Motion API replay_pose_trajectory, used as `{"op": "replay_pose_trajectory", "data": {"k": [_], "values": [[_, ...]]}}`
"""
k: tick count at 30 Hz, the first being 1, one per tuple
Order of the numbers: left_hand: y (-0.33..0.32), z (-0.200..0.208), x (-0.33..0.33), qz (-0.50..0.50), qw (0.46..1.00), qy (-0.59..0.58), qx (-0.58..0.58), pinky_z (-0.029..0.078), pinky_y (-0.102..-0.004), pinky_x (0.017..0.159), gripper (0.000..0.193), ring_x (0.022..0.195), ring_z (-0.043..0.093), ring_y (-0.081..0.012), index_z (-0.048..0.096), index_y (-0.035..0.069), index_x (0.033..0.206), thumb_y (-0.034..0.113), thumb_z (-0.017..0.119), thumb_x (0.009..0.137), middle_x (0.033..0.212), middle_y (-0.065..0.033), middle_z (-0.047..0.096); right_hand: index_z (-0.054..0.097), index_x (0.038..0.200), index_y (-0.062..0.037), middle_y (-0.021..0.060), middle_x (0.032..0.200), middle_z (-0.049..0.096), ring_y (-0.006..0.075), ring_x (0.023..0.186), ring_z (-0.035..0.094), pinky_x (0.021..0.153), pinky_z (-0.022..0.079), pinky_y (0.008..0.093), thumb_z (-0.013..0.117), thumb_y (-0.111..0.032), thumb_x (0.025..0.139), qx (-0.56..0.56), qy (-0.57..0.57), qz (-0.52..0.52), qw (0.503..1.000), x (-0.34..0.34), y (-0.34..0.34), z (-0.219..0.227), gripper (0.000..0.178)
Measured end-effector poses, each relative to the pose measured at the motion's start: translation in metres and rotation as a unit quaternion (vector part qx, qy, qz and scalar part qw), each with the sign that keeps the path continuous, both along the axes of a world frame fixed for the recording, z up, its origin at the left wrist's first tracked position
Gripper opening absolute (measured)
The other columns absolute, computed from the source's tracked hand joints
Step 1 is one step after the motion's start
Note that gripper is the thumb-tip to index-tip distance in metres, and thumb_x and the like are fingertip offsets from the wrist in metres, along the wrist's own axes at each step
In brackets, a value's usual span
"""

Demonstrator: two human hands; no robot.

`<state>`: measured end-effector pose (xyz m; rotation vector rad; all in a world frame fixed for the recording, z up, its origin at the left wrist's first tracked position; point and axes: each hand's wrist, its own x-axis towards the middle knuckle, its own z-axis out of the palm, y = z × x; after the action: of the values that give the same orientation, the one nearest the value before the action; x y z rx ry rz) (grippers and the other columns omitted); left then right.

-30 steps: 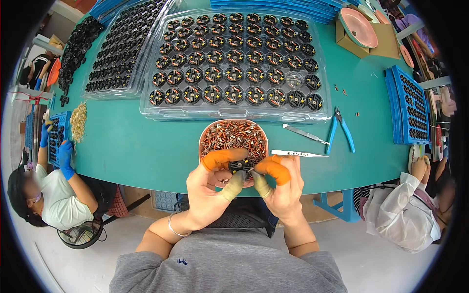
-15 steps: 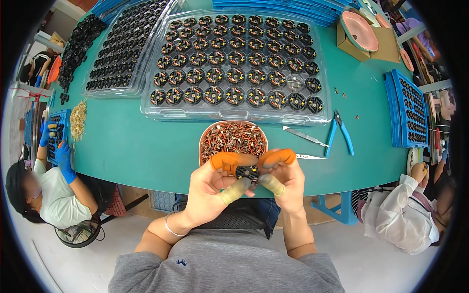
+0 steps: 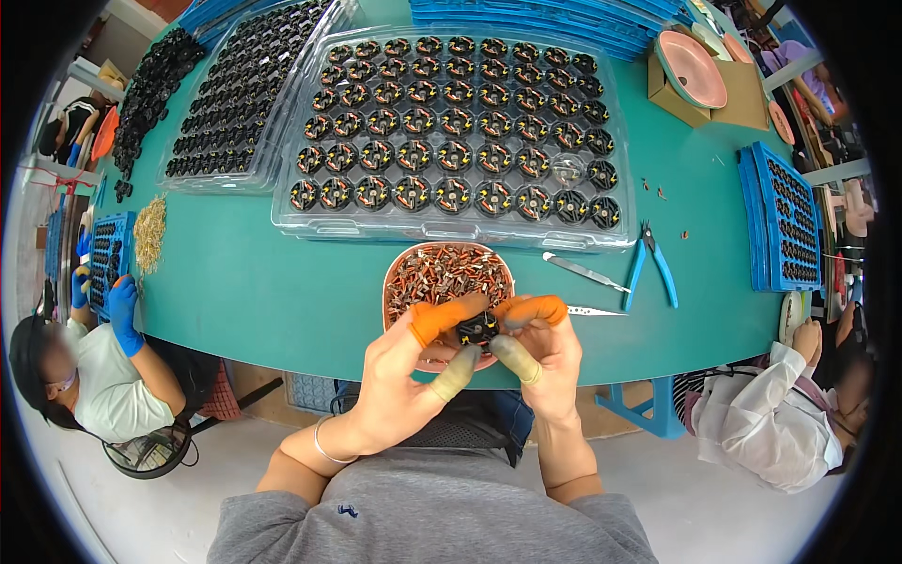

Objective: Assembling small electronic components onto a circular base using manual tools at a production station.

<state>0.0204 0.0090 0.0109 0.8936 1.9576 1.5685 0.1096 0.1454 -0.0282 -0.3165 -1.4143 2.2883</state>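
Note:
Between both hands, just over the near rim of a pink bowl [image 3: 387, 282], is a small round black plastic part [image 3: 477, 328] with yellow bits on it. My left hand [image 3: 399, 368] pinches it from the left, with an orange cot on the index finger and a pale one on the thumb. From the other side my right hand [image 3: 543, 362], with like finger covers, grips its right edge. Small copper-and-grey pieces [image 3: 451, 268] fill the bowl. Fingers hide part of the black part's edge.
Beyond the bowl, a clear plastic tray [image 3: 446, 230] holds rows of similar round parts. Another tray [image 3: 221, 177] stands left of it. Tweezers [image 3: 584, 272] and blue-handled cutters [image 3: 650, 268] lie right. People sit at both sides; a blue-gloved hand [image 3: 124, 315] works at left.
The black part has turned slightly in my fingers, and its face shows less plainly. My right thumb has shifted a little left toward it. The view has moved slightly.

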Motion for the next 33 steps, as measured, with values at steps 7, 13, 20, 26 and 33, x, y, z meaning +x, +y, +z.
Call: {"op": "replay_pose_trajectory", "data": {"k": [7,13,20,26,33], "values": [[0.003,-0.007,0.003,0.041,0.999,0.000,0.034,0.057,-0.0287,0.071,0.034,0.084,0.068,-0.0216,0.050,-0.008,0.119,-0.007,0.059,0.086,0.101,-0.0153,0.065,0.049,0.105,-0.0022,0.0077,0.102,0.055,0.0124,0.088,0.049,0.082,0.042,0.0276,0.065,0.008,0.078,0.008,-0.041,-0.022,0.999,-0.003,-0.010,0.003,0.033],[0.001,-0.006,0.004,0.046,0.997,-0.042,0.052,0.057,-0.0285,0.071,0.033,0.082,0.069,-0.0211,0.051,-0.008,0.119,-0.007,0.059,0.086,0.100,-0.0151,0.065,0.050,0.112,-0.0010,0.0051,0.096,0.056,0.0106,0.084,0.053,0.077,0.047,0.0251,0.063,0.007,0.082,-0.064,-0.019,-0.001,0.998,-0.004,-0.010,0.001,0.034],[0.003,-0.010,0.007,0.081,0.995,-0.011,0.059,0.058,-0.0272,0.067,0.031,0.077,0.069,-0.0176,0.057,-0.006,0.113,-0.004,0.064,0.084,0.094,-0.0118,0.066,0.049,0.109,-0.0015,0.0059,0.100,0.054,0.0120,0.088,0.052,0.081,0.046,0.0268,0.063,0.009,0.080,-0.070,-0.027,-0.003,0.997,-0.004,-0.012,0.003,0.034],[0.001,-0.007,0.006,0.063,0.996,-0.012,0.066,0.056,-0.0277,0.067,0.028,0.079,0.069,-0.0196,0.055,-0.009,0.112,-0.007,0.060,0.084,0.099,-0.0142,0.066,0.048,0.111,-0.0011,0.0063,0.101,0.053,0.0121,0.088,0.053,0.079,0.051,0.0266,0.061,0.012,0.082,0.005,0.009,-0.007,1.000,-0.005,-0.013,-0.002,0.034],[-0.002,-0.007,0.000,0.028,0.998,0.047,0.026,0.056,-0.0258,0.068,0.035,0.079,0.069,-0.0176,0.053,-0.008,0.118,-0.009,0.059,0.084,0.101,-0.0139,0.066,0.044,0.111,-0.0013,0.0077,0.102,0.051,0.0134,0.090,0.052,0.081,0.050,0.0276,0.062,0.011,0.081,-0.008,0.008,-0.020,1.000,-0.006,-0.013,-0.001,0.037]]}}
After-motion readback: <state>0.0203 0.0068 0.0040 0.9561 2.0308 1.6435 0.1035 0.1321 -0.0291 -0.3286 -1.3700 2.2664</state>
